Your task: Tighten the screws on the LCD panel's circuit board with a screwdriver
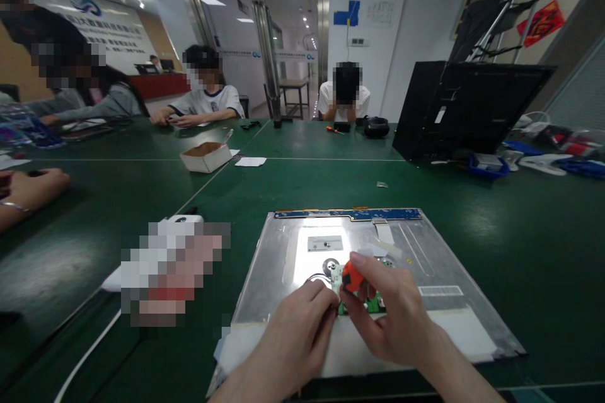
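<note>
A flat silver display panel (269,271) lies on the table in front of me, back side up. Near its middle sits a green circuit board (377,306), partly covered by my hands. My right hand (401,308) grips the orange-and-black handle of a screwdriver (352,277) above this board; its shaft is out of sight. At the board's left edge, my left hand (302,321) has its fingers pressed together beside thin dark wires (319,277). What those fingers pinch is hidden. A blue circuit strip (347,215) runs along the panel's far edge.
To the left lie a white device (189,220) and cables. An open cardboard box (205,157) stands farther back. At right is a large black monitor (467,110), with a blue tray (488,165) beside it. Another person's hand (38,192) rests at far left; several people sit around the table.
</note>
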The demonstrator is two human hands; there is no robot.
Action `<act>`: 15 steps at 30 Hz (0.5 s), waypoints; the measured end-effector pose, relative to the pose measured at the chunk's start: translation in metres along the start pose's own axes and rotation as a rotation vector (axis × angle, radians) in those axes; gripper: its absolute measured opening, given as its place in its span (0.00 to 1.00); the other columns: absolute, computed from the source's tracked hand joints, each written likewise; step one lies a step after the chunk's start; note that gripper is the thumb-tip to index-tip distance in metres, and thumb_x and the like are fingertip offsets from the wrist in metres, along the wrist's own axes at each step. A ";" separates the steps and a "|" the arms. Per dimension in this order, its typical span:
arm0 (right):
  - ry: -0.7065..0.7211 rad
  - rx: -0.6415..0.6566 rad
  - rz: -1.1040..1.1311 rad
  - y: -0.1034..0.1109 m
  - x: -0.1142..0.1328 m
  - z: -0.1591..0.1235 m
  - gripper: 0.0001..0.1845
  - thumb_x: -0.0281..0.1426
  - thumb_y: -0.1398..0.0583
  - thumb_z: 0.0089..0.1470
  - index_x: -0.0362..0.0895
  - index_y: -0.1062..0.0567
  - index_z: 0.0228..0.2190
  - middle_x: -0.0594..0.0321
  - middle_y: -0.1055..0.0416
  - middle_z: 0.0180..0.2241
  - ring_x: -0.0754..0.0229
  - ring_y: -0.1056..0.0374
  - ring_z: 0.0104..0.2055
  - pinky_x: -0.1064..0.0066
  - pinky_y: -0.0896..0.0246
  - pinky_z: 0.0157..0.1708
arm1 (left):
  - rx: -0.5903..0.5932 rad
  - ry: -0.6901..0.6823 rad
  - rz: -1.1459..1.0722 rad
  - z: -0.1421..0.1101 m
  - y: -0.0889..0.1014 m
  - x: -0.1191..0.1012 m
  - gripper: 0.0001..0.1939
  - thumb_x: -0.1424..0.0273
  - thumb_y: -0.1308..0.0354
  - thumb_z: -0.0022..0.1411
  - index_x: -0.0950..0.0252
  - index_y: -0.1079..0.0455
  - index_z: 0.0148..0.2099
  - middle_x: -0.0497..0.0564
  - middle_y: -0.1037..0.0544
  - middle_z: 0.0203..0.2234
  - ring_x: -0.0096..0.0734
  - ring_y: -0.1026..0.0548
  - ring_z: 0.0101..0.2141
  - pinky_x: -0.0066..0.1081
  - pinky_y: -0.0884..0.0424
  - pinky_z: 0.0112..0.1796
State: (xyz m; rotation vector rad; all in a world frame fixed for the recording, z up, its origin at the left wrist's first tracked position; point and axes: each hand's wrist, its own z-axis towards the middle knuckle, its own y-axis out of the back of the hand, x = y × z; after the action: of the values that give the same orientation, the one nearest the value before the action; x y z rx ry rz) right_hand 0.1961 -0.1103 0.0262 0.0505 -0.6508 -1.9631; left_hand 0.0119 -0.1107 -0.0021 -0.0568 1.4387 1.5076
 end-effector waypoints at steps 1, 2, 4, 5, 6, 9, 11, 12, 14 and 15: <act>0.006 -0.011 -0.008 -0.001 0.000 0.000 0.32 0.23 0.45 0.62 0.42 0.46 0.65 0.60 0.23 0.36 0.61 0.28 0.30 0.71 0.29 0.27 | -0.003 -0.004 -0.004 0.000 0.000 0.000 0.10 0.77 0.51 0.65 0.63 0.30 0.43 0.55 0.25 0.37 0.38 0.26 0.38 0.33 0.26 0.40; 0.013 -0.022 -0.015 -0.001 -0.001 0.000 0.32 0.23 0.45 0.62 0.43 0.46 0.64 0.61 0.23 0.34 0.61 0.28 0.29 0.71 0.30 0.26 | -0.004 -0.008 -0.009 0.000 0.000 0.000 0.11 0.77 0.51 0.65 0.63 0.30 0.44 0.55 0.25 0.38 0.38 0.26 0.38 0.33 0.26 0.41; 0.022 -0.030 -0.028 -0.002 -0.002 -0.001 0.31 0.25 0.44 0.62 0.43 0.46 0.64 0.63 0.24 0.32 0.61 0.29 0.28 0.72 0.32 0.25 | -0.006 -0.015 -0.019 0.000 -0.001 0.000 0.12 0.78 0.51 0.65 0.63 0.30 0.46 0.56 0.24 0.39 0.38 0.26 0.39 0.33 0.26 0.41; 0.025 -0.029 -0.031 -0.003 -0.002 -0.001 0.32 0.25 0.44 0.63 0.44 0.46 0.64 0.63 0.24 0.32 0.61 0.29 0.27 0.72 0.32 0.25 | -0.008 -0.017 -0.022 0.000 -0.001 0.000 0.13 0.78 0.51 0.65 0.63 0.30 0.47 0.56 0.24 0.39 0.39 0.26 0.40 0.33 0.26 0.41; 0.027 -0.026 -0.032 -0.003 -0.002 -0.001 0.32 0.26 0.43 0.63 0.44 0.46 0.65 0.63 0.24 0.31 0.61 0.29 0.27 0.72 0.32 0.25 | -0.009 -0.017 -0.024 0.000 -0.001 0.000 0.13 0.78 0.52 0.65 0.63 0.30 0.48 0.56 0.24 0.39 0.39 0.26 0.40 0.33 0.26 0.41; 0.027 -0.014 -0.018 -0.001 -0.001 0.001 0.33 0.26 0.44 0.63 0.45 0.47 0.65 0.62 0.23 0.33 0.61 0.27 0.29 0.72 0.30 0.26 | -0.015 -0.013 -0.022 0.000 -0.001 0.000 0.13 0.77 0.51 0.65 0.63 0.29 0.47 0.56 0.24 0.39 0.39 0.26 0.39 0.34 0.26 0.41; 0.021 -0.003 -0.003 0.001 0.001 0.002 0.33 0.25 0.45 0.62 0.44 0.47 0.66 0.60 0.22 0.37 0.59 0.25 0.33 0.71 0.27 0.28 | -0.015 -0.011 -0.021 0.000 -0.001 0.000 0.12 0.77 0.51 0.65 0.63 0.29 0.46 0.56 0.24 0.38 0.39 0.26 0.39 0.34 0.26 0.41; 0.019 0.001 0.003 0.002 0.001 0.003 0.34 0.24 0.45 0.61 0.44 0.47 0.66 0.59 0.21 0.39 0.59 0.24 0.35 0.71 0.26 0.30 | -0.013 -0.011 -0.021 0.000 0.000 -0.001 0.11 0.77 0.51 0.65 0.63 0.29 0.45 0.56 0.24 0.38 0.39 0.26 0.39 0.34 0.26 0.41; 0.025 0.004 0.017 0.003 0.003 0.004 0.34 0.23 0.46 0.59 0.42 0.47 0.65 0.56 0.21 0.42 0.58 0.23 0.38 0.70 0.24 0.32 | -0.007 -0.007 -0.017 0.000 0.000 -0.002 0.11 0.77 0.51 0.65 0.63 0.30 0.44 0.56 0.24 0.38 0.38 0.26 0.39 0.33 0.26 0.41; 0.029 0.005 0.024 0.003 0.003 0.004 0.34 0.22 0.46 0.59 0.42 0.47 0.65 0.56 0.21 0.43 0.58 0.23 0.39 0.70 0.24 0.33 | -0.003 -0.003 -0.012 0.001 0.001 -0.002 0.10 0.77 0.51 0.65 0.63 0.30 0.43 0.56 0.25 0.38 0.38 0.26 0.39 0.33 0.26 0.41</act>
State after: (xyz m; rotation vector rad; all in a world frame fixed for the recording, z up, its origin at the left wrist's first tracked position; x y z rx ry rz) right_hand 0.1960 -0.1122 0.0320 0.0736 -0.6352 -1.9338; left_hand 0.0129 -0.1115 -0.0001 -0.0650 1.4311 1.4994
